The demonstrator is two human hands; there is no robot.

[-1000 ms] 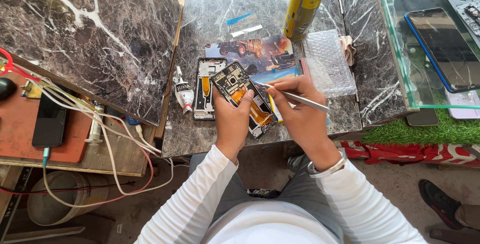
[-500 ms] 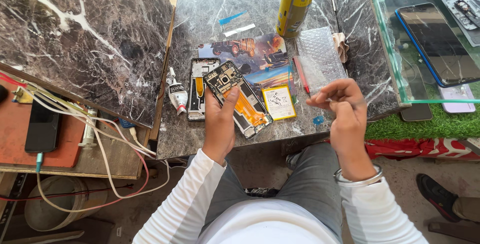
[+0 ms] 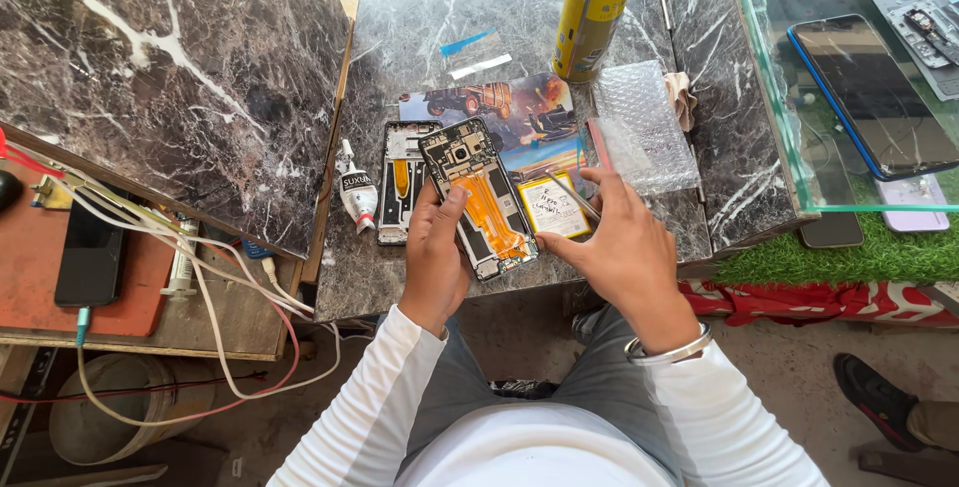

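Back toward the opened phone (image 3: 476, 197) comes the right hand (image 3: 624, 252), which half a second ago was lifted off to the right over the bubble wrap; the left hand has kept its hold all the while. That phone lies with its back cover off, showing a dark board, a camera ring at the top and an orange ribbon cable running down its middle, tilted on the near part of the dark marble table (image 3: 420, 37). The left hand (image 3: 437, 252) is closed on the phone's lower left edge, thumb resting on top. The right hand pinches thin metal tweezers (image 3: 571, 197) between thumb and fingers, their tip just right of the phone; whether the tips touch anything I cannot tell.

Just left of the phone lies a second phone frame (image 3: 400, 182), and left of that a small white glue tube (image 3: 356, 192). Right of the phone sits a yellow-edged battery (image 3: 551, 209) on a colourful printed card (image 3: 499, 107). Farther right lies a piece of bubble wrap (image 3: 644, 127), and beyond the phone stands a yellow spray can (image 3: 597, 7). Well right of the phone, a glass case (image 3: 799, 147) holds a dark phone with a blue rim (image 3: 869, 92).
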